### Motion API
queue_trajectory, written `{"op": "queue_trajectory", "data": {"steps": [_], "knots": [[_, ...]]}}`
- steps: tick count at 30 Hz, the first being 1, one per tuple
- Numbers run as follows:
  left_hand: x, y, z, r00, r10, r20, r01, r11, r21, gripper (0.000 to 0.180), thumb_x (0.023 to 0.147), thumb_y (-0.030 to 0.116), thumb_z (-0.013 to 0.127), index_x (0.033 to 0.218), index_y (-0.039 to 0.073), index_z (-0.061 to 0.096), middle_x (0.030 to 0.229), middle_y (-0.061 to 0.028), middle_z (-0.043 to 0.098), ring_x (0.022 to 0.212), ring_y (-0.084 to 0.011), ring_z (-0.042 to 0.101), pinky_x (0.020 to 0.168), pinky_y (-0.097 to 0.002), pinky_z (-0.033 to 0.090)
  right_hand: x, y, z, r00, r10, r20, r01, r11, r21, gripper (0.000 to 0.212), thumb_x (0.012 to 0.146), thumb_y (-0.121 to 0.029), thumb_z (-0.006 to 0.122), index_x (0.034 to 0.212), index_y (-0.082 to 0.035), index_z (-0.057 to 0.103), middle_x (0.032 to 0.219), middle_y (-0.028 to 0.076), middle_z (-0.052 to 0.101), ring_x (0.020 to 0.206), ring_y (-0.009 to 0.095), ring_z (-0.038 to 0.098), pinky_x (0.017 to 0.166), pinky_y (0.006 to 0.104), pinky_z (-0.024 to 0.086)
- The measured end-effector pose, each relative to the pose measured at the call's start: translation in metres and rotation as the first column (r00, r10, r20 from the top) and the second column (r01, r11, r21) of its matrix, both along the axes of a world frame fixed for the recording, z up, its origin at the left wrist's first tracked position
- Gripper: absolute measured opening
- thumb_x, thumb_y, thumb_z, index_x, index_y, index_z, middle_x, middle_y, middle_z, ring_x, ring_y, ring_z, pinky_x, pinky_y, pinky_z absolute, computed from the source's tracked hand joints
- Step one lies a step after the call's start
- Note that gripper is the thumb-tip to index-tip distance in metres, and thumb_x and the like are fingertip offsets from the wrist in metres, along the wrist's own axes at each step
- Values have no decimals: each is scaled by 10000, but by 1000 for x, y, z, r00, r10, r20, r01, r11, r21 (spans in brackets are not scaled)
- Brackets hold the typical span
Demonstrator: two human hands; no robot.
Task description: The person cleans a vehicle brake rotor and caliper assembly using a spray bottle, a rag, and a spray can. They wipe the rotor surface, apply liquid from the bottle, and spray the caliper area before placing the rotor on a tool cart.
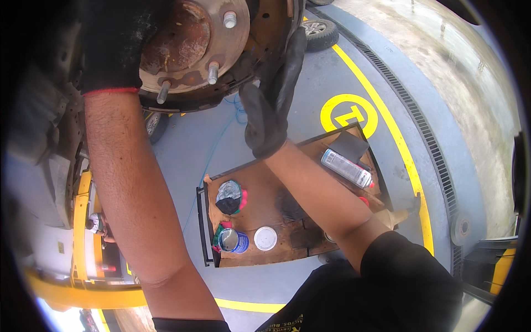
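A rusty wheel hub [180,41] with protruding wheel studs [213,73] fills the upper part of the view, with a dark curved rim [188,104] around it. My left hand [113,50], in a black glove with a red cuff, is raised at the hub's left side. Its fingers are lost in the dark. On the right, my right hand [271,105], also black-gloved, reaches up beside the rim's outer edge. Its fingers are stretched out and the thumb stands apart. Whether it touches the rim I cannot tell.
Below stands a cart with a brown top [265,193], bearing a spray can [347,167], an open blue tin [233,241], a white lid [265,238] and a bundled rag [229,197]. A wheel [319,35] lies beyond, near a floor drain grate [409,99]. A blue hose [213,144] trails across the floor.
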State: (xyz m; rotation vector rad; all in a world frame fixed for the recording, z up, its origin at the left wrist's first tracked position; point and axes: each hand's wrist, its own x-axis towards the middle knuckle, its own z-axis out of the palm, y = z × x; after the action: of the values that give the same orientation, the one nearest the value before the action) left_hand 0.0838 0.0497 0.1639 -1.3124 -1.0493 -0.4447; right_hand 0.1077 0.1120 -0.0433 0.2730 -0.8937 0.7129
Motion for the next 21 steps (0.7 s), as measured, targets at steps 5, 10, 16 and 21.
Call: {"op": "queue_trajectory", "data": {"steps": [5,10,16,21], "knots": [[13,3,-8,977,-2,215,9,999,-31,450,918,384,686,1119,-8,592,1039,-233,609,986,-404,608,843,-465,481,2,-9,-2,997,69,-43,-73,993,-89,775,869,-26,503,1570,-21,172,1570,195,255,1426,296,320,1177,424,277],[3,8,-11,996,8,85,-14,998,69,446,923,363,675,1117,-26,574,1027,-254,615,986,-429,604,873,-493,467,9,-1,-12,969,247,-29,-249,960,-130,583,982,0,429,1539,32,262,1568,158,320,1429,260,348,1180,391,278],[0,2,-10,998,56,20,-57,996,62,523,909,405,674,1179,-29,560,1134,-265,599,1058,-434,582,912,-501,465,24,12,-4,975,216,60,-200,960,-196,547,977,37,372,1520,31,307,1575,187,334,1438,289,365,1164,388,322],[-26,4,4,973,210,-99,-212,977,-13,435,890,264,680,1244,36,570,1117,-202,609,1046,-372,591,886,-460,496,36,37,23,958,-217,185,238,966,-103,522,962,67,336,1480,24,386,1516,223,420,1407,344,430,1132,410,392]]}}
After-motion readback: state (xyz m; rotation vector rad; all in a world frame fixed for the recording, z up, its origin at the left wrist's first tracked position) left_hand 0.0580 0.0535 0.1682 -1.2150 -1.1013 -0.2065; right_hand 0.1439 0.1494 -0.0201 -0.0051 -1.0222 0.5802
